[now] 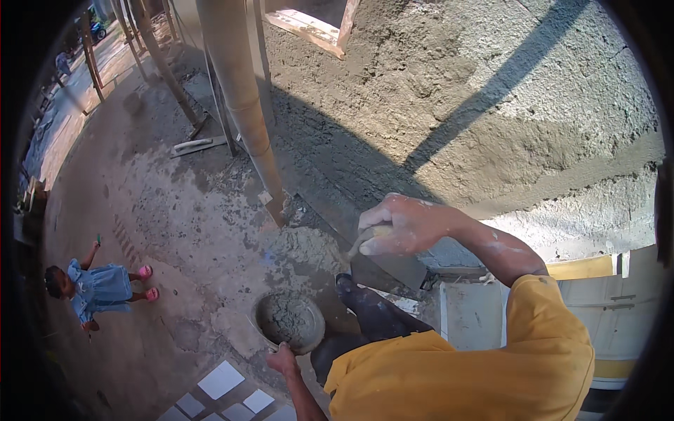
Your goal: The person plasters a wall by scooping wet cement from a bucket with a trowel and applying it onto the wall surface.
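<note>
My right hand (400,226), smeared with pale cement, is closed on the wooden handle of a trowel; its dark flat blade (390,270) hangs just below the hand, close to the wet plastered wall (491,105). My left hand (282,359) grips the near rim of a round metal pan (261,319) filled with grey mortar, held low in front of me. My yellow sleeve and dark trouser leg lie between the two hands.
A beige pipe (246,105) runs down the wall's corner. A mortar heap (305,245) lies at its foot. A child in a blue dress (98,288) stands at the left. White tiles (221,379) lie below. A yellow and white platform (590,270) is at the right.
</note>
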{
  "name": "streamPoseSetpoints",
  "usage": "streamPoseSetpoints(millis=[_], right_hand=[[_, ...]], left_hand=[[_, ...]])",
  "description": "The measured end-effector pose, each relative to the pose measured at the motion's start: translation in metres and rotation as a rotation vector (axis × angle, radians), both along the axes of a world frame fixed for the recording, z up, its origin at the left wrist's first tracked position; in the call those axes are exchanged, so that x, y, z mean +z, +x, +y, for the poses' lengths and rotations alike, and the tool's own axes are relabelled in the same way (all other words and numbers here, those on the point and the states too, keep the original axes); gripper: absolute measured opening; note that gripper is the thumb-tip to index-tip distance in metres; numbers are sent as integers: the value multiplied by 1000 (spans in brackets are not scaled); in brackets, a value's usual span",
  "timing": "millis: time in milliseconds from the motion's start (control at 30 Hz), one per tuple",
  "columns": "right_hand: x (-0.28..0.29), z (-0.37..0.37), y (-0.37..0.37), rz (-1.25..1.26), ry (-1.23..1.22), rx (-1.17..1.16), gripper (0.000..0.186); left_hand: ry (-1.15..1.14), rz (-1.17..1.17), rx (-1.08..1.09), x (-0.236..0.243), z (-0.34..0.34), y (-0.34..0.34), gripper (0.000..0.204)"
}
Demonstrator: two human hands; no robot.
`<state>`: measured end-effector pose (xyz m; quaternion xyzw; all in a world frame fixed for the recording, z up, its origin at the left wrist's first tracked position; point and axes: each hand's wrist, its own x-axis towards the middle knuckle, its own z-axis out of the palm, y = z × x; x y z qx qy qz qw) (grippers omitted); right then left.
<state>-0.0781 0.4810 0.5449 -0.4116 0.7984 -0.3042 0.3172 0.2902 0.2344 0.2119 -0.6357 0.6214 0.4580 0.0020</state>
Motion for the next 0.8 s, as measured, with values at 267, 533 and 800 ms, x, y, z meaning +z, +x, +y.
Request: streamPoseSetpoints(millis=[267, 533, 800], right_hand=[[77, 101, -234, 472, -39, -942, 35], [-2, 57, -82, 311, 467, -352, 26], [-278, -26, 174, 346, 309, 160, 29]], left_hand=[[-143, -56, 113, -23, -21, 50, 37], [-75, -25, 104, 13, -6, 18, 32], [36, 136, -256, 68, 14, -39, 26]])
